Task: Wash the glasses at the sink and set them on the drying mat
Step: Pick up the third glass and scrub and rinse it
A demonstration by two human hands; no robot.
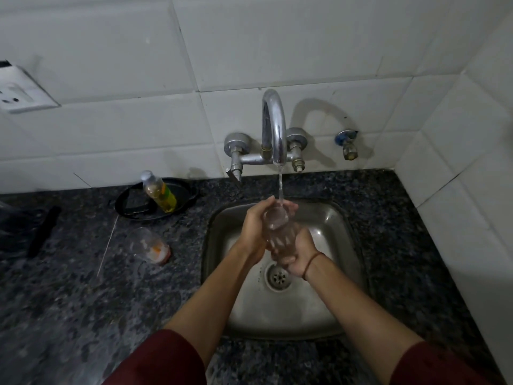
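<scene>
The steel sink (327, 218) is set into a dark speckled counter (83, 301), with tiled wall close behind and to the right; open basin floor lies near the drain (278, 277). Both hands work above the basin centre. The left hand (256, 226) wraps its fingers around the upper part of the glass (277, 226), near the rim. The right hand (299, 255) closes around the base from below. The glass is clear, ribbed and tilted, mouth toward the far side, directly under the tap (274, 129); the water stream (280, 184) falls onto its rim. A second glass (147, 245) with orange residue lies on the counter at left, near a bottle (159, 191) on a black tray (183, 195).
</scene>
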